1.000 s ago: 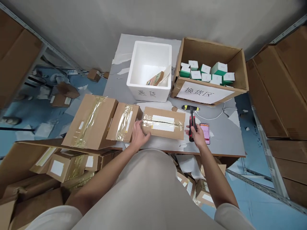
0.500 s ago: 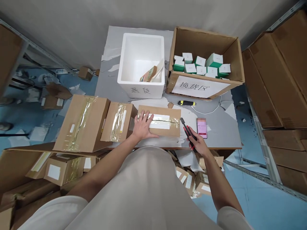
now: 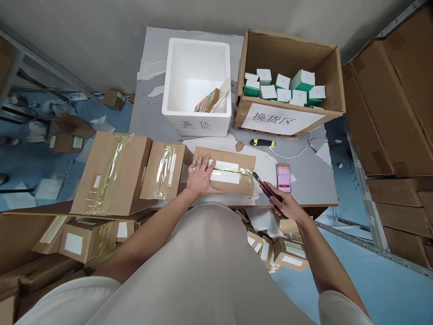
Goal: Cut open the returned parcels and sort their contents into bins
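Note:
A small cardboard box with white labels and clear tape lies in front of me, a dark slit running along its top seam. My left hand rests flat on its left end, fingers spread. In my right hand is a red and black utility knife, gripped by the handle. The knife's tip points at the right edge of the box, close to the taped seam; whether it touches cannot be made out.
Two taped boxes, a larger one and a smaller one, stand left. Behind are a white foam box and a carton of green-white packs. A yellow-black cutter and a phone lie right. Parcels sit below the table edge.
My right hand and the knife have shifted slightly right and the blade now lies lower beside the box's right edge. The box is tilted a little; my left hand stays on it.

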Demonstrator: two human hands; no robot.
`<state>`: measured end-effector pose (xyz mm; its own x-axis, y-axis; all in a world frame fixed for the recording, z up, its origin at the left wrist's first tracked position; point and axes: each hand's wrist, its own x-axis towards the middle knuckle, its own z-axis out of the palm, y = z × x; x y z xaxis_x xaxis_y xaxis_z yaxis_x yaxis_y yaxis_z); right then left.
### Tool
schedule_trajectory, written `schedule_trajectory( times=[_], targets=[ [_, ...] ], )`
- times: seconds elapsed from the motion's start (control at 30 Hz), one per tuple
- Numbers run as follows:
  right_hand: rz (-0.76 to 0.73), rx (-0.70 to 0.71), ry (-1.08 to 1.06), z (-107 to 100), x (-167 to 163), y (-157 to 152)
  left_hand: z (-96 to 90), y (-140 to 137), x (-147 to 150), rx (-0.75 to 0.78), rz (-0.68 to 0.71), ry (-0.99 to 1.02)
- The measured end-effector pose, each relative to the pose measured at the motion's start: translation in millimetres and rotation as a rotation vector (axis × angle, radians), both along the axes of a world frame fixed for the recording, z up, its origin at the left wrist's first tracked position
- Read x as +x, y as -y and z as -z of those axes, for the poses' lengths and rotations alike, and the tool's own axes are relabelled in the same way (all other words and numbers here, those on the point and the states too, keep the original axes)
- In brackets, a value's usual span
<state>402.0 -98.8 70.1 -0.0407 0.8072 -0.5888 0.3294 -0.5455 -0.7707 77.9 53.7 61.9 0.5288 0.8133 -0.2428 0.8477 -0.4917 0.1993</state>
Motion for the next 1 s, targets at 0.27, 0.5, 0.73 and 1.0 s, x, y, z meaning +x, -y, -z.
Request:
schedule_trajectory(
  times=[0.27, 0.5, 0.73, 1.0],
  targets=[
    [0.055, -0.015, -0.019, -10.4, -14.9, 21.7, 0.3, -1.3, 0.1, -0.005, 0.008, -0.003],
    [0.088, -0.064, -0.039, -16.5, -25.6, 42.1, 1.8, -0.7, -0.7, 0.011, 0.014, 0.007],
    [0.016, -0.01, 0.023, -14.3, -15.7, 47.9, -0.1, 0.5, -0.9, 0.012, 0.01, 0.006],
    [0.016, 0.065, 0.125, -13.9, -3.7, 48.2, -3.3, 2.6, -1.6, 0.021, 0.013, 0.011]
  ],
)
